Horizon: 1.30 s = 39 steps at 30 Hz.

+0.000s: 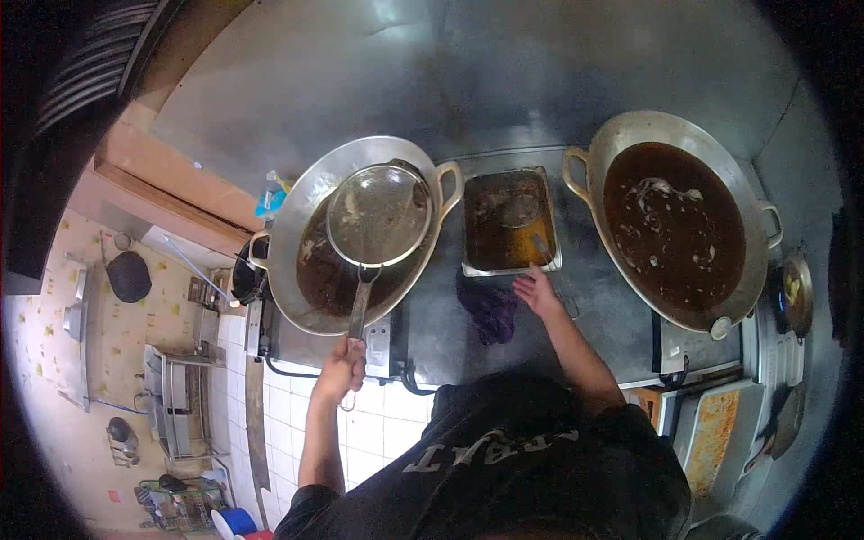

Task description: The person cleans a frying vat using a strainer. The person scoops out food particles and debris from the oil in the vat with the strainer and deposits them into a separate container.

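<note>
My left hand (343, 368) grips the handle of a large round mesh strainer (380, 214), which is over the left metal wok (287, 290) with dark brown liquid inside. At the near edge of a rectangular steel pan (478, 273) is my right hand (535, 290), fingers apart; a metal handle (542, 246) stands in the pan's brown and amber liquid just beyond my fingertips. Whether the fingers touch it, I cannot tell. A round mesh tool (517, 210) lies partly sunk in that pan. Beside the hand, a dark purple cloth (487, 312) rests on the counter.
To the right stands another two-handled wok (611, 270) of dark liquid with pale foam, a round dial (720, 328) at its rim. A steel counter (439, 337) runs beneath the vessels. A black cable (290, 371) hangs along its front. A smaller pan (798, 297) sits far right.
</note>
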Tool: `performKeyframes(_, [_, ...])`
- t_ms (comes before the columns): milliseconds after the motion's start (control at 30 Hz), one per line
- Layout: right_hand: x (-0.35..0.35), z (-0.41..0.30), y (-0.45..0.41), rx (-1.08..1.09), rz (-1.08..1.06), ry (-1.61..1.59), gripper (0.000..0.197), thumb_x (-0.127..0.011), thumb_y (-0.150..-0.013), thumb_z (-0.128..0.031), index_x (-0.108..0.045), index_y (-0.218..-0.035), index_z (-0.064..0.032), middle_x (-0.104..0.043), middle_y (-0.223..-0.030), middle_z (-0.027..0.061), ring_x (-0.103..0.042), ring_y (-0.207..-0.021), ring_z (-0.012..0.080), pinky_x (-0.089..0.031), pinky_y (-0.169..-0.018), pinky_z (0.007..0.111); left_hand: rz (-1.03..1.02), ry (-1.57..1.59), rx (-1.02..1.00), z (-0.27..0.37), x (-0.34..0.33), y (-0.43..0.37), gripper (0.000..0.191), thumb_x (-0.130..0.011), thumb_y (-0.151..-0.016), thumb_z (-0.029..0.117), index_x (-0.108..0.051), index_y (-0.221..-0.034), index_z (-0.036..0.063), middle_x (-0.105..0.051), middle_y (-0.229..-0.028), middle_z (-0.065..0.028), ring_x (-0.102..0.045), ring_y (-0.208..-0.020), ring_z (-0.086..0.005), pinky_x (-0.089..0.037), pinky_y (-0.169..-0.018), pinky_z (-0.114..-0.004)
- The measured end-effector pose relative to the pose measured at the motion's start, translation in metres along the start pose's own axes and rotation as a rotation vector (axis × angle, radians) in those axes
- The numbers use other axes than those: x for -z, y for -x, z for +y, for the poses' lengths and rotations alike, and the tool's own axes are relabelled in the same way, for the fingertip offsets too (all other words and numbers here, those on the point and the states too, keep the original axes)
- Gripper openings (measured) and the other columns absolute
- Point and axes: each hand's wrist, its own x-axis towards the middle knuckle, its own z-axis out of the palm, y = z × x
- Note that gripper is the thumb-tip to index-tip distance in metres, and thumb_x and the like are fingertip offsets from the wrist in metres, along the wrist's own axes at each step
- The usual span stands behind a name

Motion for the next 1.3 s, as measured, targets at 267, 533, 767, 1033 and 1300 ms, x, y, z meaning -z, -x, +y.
performKeyframes(267, [0.009, 0.002, -0.025, 0.152, 0.096, -0.071, 0.054, -0.046, -0.091, -0.036, -0.032, -0.122, 0.0061, -0.051, -0.104, 0.0237, -0.057, -0.098, 0.0339, -0.048, -0.087, 0.042, 0.007, -0.074, -0.052, -0.010, -0.012, -0.005, 0.009, -0.049, -0.091, 0.018, -0.044, -0.085, 0.0126, -0.036, -0.050, 0.0027, -0.032, -0.036, -0.0079, -0.024, -0.031, -0.023])
performKeyframes(533, [0.008, 0.001, -0.004, 0.139, 0.038, -0.116, 0.065, -0.045, -0.091, -0.040, -0.025, -0.125, 0.0110, -0.044, -0.114, 0.0277, -0.056, -0.100, 0.0349, -0.047, -0.090, 0.042, -0.023, -0.166, -0.131, -0.011, -0.011, -0.010, 0.008, -0.048, -0.091, 0.017, -0.044, -0.086, 0.0124, -0.036, -0.051, 0.0027, -0.031, -0.036, -0.0073, -0.022, -0.031, -0.022])
performKeyframes(767, [0.007, 0.000, 0.009, 0.158, 0.028, -0.166, 0.059, -0.049, -0.090, -0.038, -0.030, -0.124, 0.0073, -0.044, -0.117, 0.0270, -0.053, -0.103, 0.0350, -0.046, -0.090, 0.043, -0.063, 0.023, -0.051, 0.013, -0.032, 0.007, 0.013, -0.045, -0.093, 0.023, -0.044, -0.088, 0.0112, -0.034, -0.048, 0.0024, -0.031, -0.035, -0.0079, -0.022, -0.031, -0.023])
performKeyframes(1033, [0.008, 0.005, 0.023, 0.167, -0.112, 0.114, 0.038, -0.053, -0.089, -0.029, -0.044, -0.113, -0.0009, -0.053, -0.111, 0.0181, -0.056, -0.098, 0.0279, -0.048, -0.085, 0.039, -0.159, -0.477, -0.532, -0.005, -0.105, -0.016, 0.031, -0.032, -0.096, 0.027, -0.039, -0.120, 0.0078, -0.042, -0.050, -0.0046, -0.042, -0.036, -0.0184, -0.035, -0.038, -0.029])
performKeyframes(1300, [0.022, 0.009, 0.018, 0.201, -0.130, 0.059, 0.041, -0.049, -0.091, -0.032, -0.041, -0.119, -0.0019, -0.051, -0.119, 0.0170, -0.053, -0.107, 0.0301, -0.045, -0.090, 0.041, 0.049, -1.118, -0.673, -0.050, -0.133, -0.082, 0.038, -0.038, -0.091, 0.017, -0.036, -0.128, 0.0122, -0.056, -0.076, -0.0313, -0.054, -0.073, -0.0493, -0.042, -0.062, -0.057])
